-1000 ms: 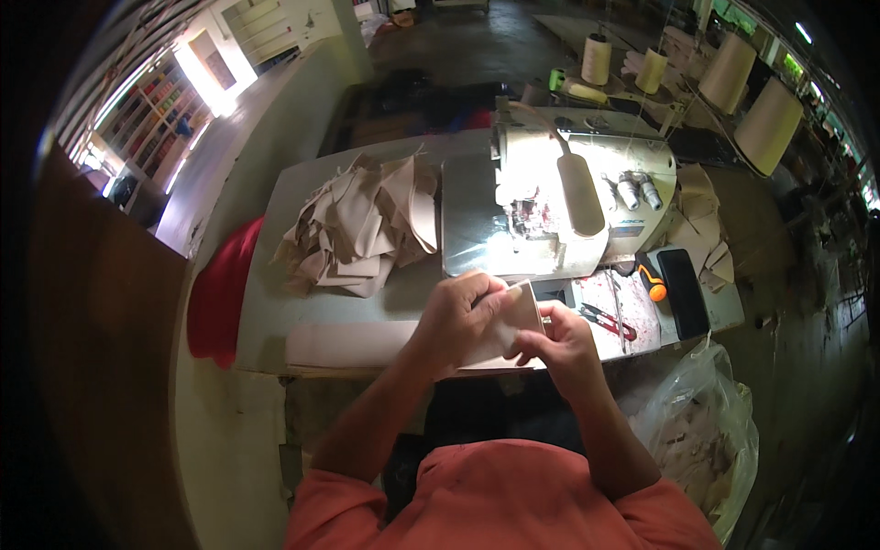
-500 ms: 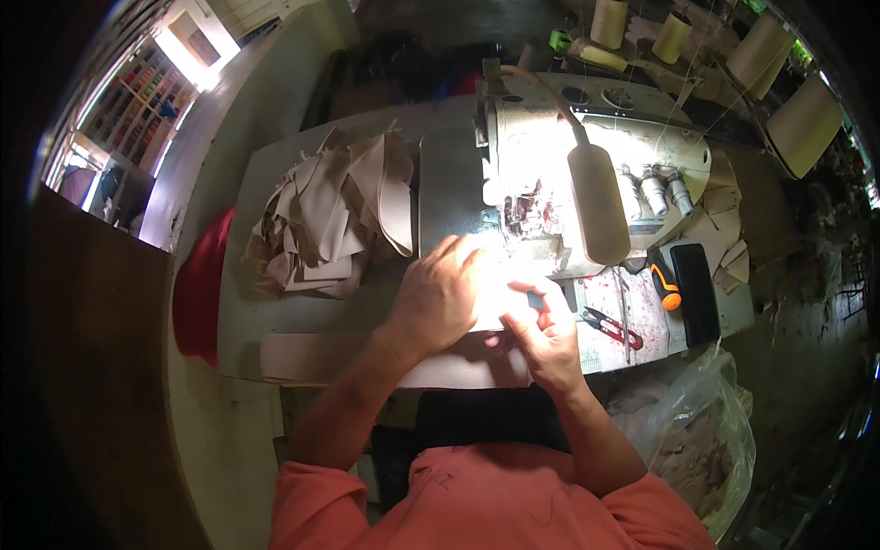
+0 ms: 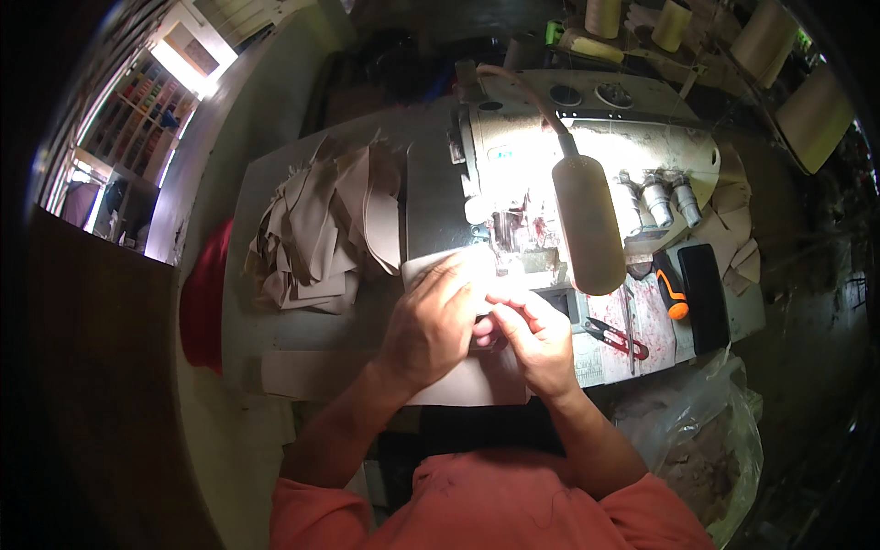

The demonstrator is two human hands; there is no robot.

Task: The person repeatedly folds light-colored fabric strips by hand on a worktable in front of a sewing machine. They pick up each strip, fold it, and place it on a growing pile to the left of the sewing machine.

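In front of the sewing machine [image 3: 509, 128], under its bright lamp [image 3: 588, 229], my two hands are close together. My left hand [image 3: 429, 325] is closed on a pale fabric piece [image 3: 422, 268], whose edge shows beyond the knuckles. Thumb and forefinger of my right hand [image 3: 541, 346] are pinched together beside the left fingertips, at the near side of the same piece. Glare washes out the fabric between the fingers. Below the hands, a flat beige fabric strip [image 3: 312, 376] lies along the table's front edge.
A heap of cut beige pieces [image 3: 316, 229] lies on the left of the table. To the right are red thread snips [image 3: 619, 339], an orange-and-black tool [image 3: 674, 293] and a black phone [image 3: 701, 298]. A clear plastic bag [image 3: 733, 431] hangs below; thread cones [image 3: 816, 119] stand far right.
The view has shifted slightly. The fabric piece has come into sight beyond my left hand, and my right fingers have drawn in closer to the left ones.
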